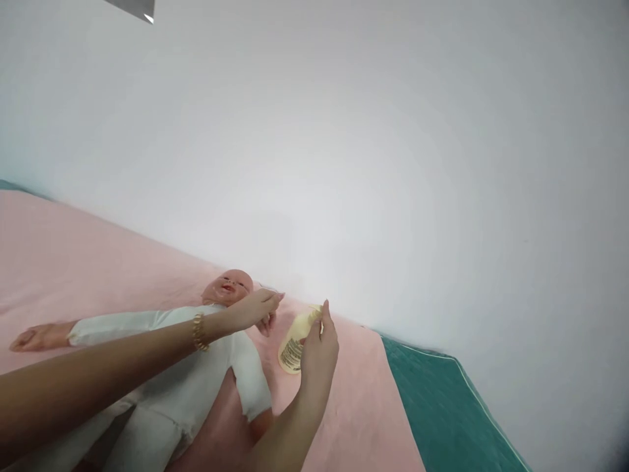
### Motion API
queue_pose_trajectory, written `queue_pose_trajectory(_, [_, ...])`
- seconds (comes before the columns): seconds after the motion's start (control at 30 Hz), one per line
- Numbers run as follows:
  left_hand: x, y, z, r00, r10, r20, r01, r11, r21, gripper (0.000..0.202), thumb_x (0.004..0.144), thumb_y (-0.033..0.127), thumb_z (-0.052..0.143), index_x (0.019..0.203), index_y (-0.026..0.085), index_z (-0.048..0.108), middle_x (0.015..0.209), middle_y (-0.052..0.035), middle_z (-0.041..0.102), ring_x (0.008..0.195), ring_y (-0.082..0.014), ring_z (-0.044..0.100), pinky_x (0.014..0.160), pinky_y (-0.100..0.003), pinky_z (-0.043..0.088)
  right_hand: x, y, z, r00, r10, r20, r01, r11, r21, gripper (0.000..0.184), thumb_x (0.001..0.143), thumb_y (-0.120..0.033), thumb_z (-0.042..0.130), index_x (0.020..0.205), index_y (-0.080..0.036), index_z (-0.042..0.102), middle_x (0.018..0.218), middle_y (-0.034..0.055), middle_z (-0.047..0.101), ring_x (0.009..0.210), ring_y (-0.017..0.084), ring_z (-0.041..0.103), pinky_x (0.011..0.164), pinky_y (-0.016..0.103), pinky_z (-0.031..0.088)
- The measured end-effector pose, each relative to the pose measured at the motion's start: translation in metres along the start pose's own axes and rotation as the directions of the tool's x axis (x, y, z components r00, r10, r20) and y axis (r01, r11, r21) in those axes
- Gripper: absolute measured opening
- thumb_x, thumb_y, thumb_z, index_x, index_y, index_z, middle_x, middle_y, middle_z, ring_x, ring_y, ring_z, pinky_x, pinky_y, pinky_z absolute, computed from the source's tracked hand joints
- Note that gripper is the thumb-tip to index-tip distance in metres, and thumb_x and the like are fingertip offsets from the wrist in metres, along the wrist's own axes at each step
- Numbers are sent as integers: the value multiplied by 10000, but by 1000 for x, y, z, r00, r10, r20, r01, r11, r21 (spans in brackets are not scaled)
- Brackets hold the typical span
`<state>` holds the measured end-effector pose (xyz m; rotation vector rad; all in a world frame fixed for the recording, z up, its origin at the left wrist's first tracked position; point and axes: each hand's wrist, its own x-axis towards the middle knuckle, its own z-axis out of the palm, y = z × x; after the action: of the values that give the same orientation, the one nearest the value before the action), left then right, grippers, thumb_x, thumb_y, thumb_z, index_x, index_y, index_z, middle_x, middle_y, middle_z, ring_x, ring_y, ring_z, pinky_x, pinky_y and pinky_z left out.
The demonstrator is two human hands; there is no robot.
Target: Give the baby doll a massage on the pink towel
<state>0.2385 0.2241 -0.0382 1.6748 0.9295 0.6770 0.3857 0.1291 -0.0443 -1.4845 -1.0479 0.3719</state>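
Observation:
My right hand (319, 344) is wrapped round a pale yellow bottle (291, 353) with dark printing on its label. The bottle's top is partly hidden behind my fingers, and it leans a little. My left hand (255, 311), with a gold bracelet (199, 332) at the wrist, hovers to the left of the bottle. Its fingers are loosely bent and apart, with nothing visible in them. Beneath my left arm a baby doll (189, 380) in a white outfit lies on its back, its head (230, 286) just beyond my left hand.
A pink cloth (358, 393) lies under the doll and bottle. Green cover material (447, 400) shows at the right, ending in a piped edge. A plain white wall (344, 164) rises behind. Something grey (137, 8) pokes in at the top left.

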Motion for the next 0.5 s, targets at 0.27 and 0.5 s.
queue_pose_trajectory(0.27, [-86,-12,-30,934,88,-347,-135,984,-113,649,933,701,293,943,192,695,1078,-143,733,1077,-310,681,953,-471,556,-40,-68,76,987,-51,-150,96,947,308,536,940,-549,407,1265,-184,626,1260,125,646,1056,237,649,897,369,531])
queue_pose_trajectory(0.5, [-98,-14,16,752,338,-566,-377,925,53,729,961,349,-108,1597,304,243,1497,-52,484,1519,-158,63,1281,-431,41,-97,-61,156,925,-144,352,25,946,322,678,1005,-611,221,1550,-224,332,1639,24,239,1534,182,182,1231,442,267])
